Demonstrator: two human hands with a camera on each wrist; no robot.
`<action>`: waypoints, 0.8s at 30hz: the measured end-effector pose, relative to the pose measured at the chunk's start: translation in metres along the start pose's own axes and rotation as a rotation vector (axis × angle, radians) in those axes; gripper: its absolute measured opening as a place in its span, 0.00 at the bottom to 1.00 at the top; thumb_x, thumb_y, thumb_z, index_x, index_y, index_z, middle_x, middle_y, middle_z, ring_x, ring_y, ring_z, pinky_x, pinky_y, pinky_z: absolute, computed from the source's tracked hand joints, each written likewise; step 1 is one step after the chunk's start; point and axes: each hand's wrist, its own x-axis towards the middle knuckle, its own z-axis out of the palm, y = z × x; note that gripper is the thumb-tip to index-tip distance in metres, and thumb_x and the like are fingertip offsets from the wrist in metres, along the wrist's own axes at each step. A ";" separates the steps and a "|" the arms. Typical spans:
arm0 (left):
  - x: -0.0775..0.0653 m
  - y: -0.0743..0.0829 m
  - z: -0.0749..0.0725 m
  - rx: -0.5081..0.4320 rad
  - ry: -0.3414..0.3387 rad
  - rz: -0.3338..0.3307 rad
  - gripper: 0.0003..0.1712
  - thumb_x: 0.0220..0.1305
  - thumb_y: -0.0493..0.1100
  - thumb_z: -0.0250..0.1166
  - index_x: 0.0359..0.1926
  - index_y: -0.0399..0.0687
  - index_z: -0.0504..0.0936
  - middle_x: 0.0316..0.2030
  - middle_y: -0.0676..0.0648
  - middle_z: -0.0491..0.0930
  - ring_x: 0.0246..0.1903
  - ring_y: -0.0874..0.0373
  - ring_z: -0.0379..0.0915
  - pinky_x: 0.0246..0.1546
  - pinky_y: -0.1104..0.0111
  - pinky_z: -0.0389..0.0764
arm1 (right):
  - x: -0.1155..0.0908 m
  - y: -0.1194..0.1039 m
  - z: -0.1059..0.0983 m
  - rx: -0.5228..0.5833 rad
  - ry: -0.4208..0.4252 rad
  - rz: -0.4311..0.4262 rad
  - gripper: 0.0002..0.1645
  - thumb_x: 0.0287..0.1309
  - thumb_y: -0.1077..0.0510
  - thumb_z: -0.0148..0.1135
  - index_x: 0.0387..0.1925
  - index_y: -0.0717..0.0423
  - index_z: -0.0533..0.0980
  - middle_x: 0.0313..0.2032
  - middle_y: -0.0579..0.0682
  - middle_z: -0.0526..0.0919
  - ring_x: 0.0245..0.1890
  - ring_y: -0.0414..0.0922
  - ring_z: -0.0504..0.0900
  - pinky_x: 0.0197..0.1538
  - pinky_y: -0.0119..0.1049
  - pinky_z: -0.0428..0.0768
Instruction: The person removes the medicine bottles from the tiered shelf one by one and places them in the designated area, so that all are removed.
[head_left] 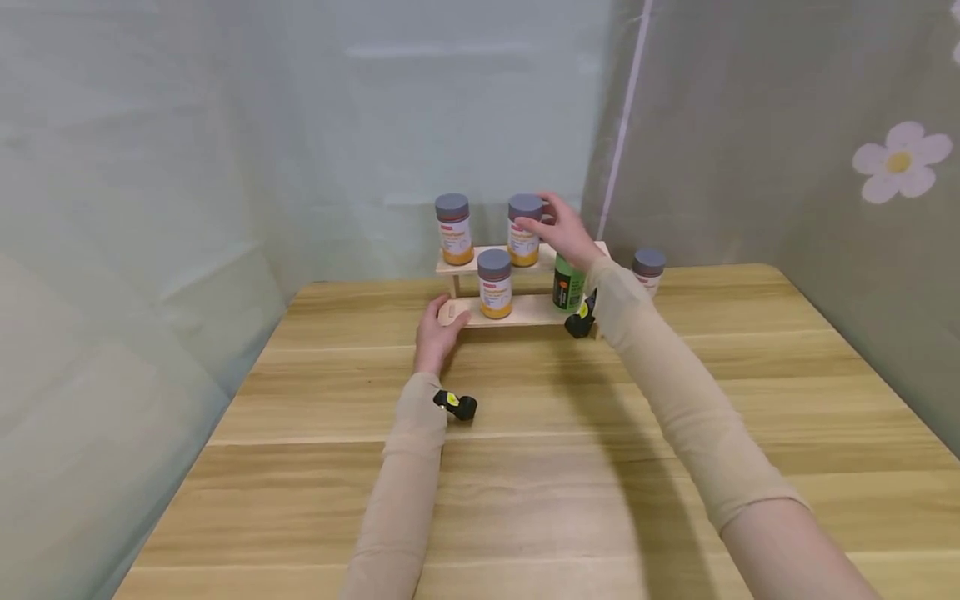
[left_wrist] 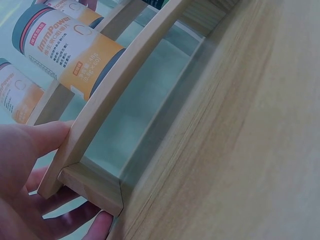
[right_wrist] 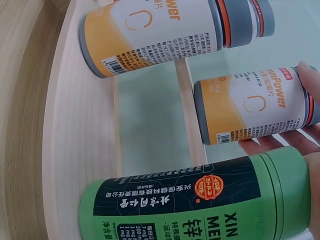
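Note:
A two-tier wooden shelf (head_left: 534, 310) stands at the back of the table. My left hand (head_left: 437, 336) grips the left end of its lower board, thumb on top and fingers around the end and leg (left_wrist: 92, 187). At the upper tier, my right hand (head_left: 566, 232) holds a grey-capped supplement bottle (head_left: 522, 243) near its cap; in the right wrist view that bottle (right_wrist: 255, 107) is upright on the upper board. A matching bottle (head_left: 454, 237) stands at the upper left. On the lower board are another such bottle (head_left: 495, 292) and a green bottle (head_left: 567, 285), partly hidden by my right wrist.
Another grey-capped bottle (head_left: 648, 265) stands right of the shelf, partly behind my right forearm. The wood-grain table (head_left: 517, 483) extends toward me. A pale curtain (head_left: 337, 150) hangs right behind the shelf, and a grey one with flowers (head_left: 750, 167) is on the right.

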 end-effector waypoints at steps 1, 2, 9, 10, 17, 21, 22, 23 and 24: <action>0.000 0.000 0.000 -0.002 0.004 -0.003 0.37 0.64 0.49 0.65 0.71 0.50 0.63 0.72 0.44 0.61 0.72 0.48 0.55 0.74 0.57 0.57 | 0.000 0.000 0.000 0.004 0.000 -0.003 0.40 0.60 0.45 0.64 0.69 0.48 0.59 0.66 0.55 0.69 0.65 0.51 0.70 0.64 0.47 0.74; 0.000 0.000 0.000 -0.003 0.011 -0.005 0.37 0.63 0.49 0.65 0.70 0.50 0.63 0.72 0.44 0.61 0.72 0.48 0.55 0.74 0.57 0.57 | 0.000 -0.001 0.000 0.010 -0.003 -0.005 0.41 0.60 0.45 0.64 0.70 0.49 0.59 0.66 0.55 0.69 0.65 0.51 0.70 0.64 0.47 0.74; 0.001 0.000 -0.002 0.019 0.020 0.023 0.37 0.63 0.49 0.65 0.70 0.47 0.64 0.71 0.42 0.63 0.72 0.48 0.57 0.74 0.57 0.58 | -0.001 -0.004 0.002 0.028 0.003 0.024 0.43 0.61 0.47 0.64 0.71 0.49 0.56 0.67 0.56 0.67 0.66 0.52 0.69 0.64 0.46 0.75; 0.000 0.000 -0.002 0.023 0.019 0.027 0.37 0.63 0.48 0.65 0.70 0.47 0.64 0.71 0.42 0.63 0.71 0.48 0.57 0.74 0.58 0.58 | -0.001 -0.004 0.003 0.028 0.007 0.031 0.43 0.61 0.47 0.64 0.72 0.49 0.56 0.67 0.56 0.67 0.66 0.52 0.69 0.64 0.46 0.75; -0.001 0.002 -0.005 0.028 0.025 0.033 0.36 0.63 0.49 0.65 0.69 0.47 0.64 0.70 0.42 0.64 0.71 0.48 0.58 0.74 0.58 0.58 | 0.000 -0.007 0.006 0.033 0.025 0.034 0.41 0.61 0.48 0.64 0.71 0.49 0.58 0.67 0.56 0.68 0.65 0.51 0.70 0.62 0.44 0.76; 0.001 0.004 -0.008 0.026 0.036 0.033 0.35 0.63 0.49 0.65 0.69 0.47 0.65 0.70 0.42 0.64 0.71 0.48 0.57 0.74 0.58 0.58 | 0.002 -0.011 0.008 0.078 0.050 0.010 0.39 0.60 0.49 0.64 0.69 0.49 0.60 0.66 0.56 0.69 0.64 0.51 0.71 0.61 0.45 0.77; 0.002 0.004 -0.009 0.027 0.038 0.035 0.35 0.63 0.48 0.65 0.69 0.47 0.65 0.70 0.42 0.64 0.71 0.48 0.57 0.74 0.58 0.58 | 0.002 -0.012 0.008 0.098 0.058 0.004 0.38 0.61 0.49 0.64 0.68 0.49 0.60 0.65 0.56 0.69 0.64 0.51 0.72 0.61 0.44 0.77; 0.002 0.005 -0.009 0.026 0.037 0.036 0.35 0.63 0.48 0.65 0.69 0.47 0.65 0.70 0.42 0.64 0.71 0.48 0.57 0.74 0.59 0.58 | 0.003 -0.012 0.008 0.116 0.069 0.002 0.38 0.61 0.49 0.64 0.68 0.49 0.60 0.65 0.56 0.70 0.64 0.51 0.72 0.61 0.44 0.78; 0.002 0.005 -0.009 0.027 0.037 0.037 0.35 0.63 0.48 0.65 0.69 0.47 0.65 0.70 0.42 0.64 0.71 0.48 0.57 0.74 0.59 0.58 | 0.003 -0.012 0.007 0.134 0.079 -0.002 0.37 0.61 0.49 0.64 0.68 0.50 0.60 0.64 0.56 0.70 0.64 0.51 0.72 0.61 0.44 0.78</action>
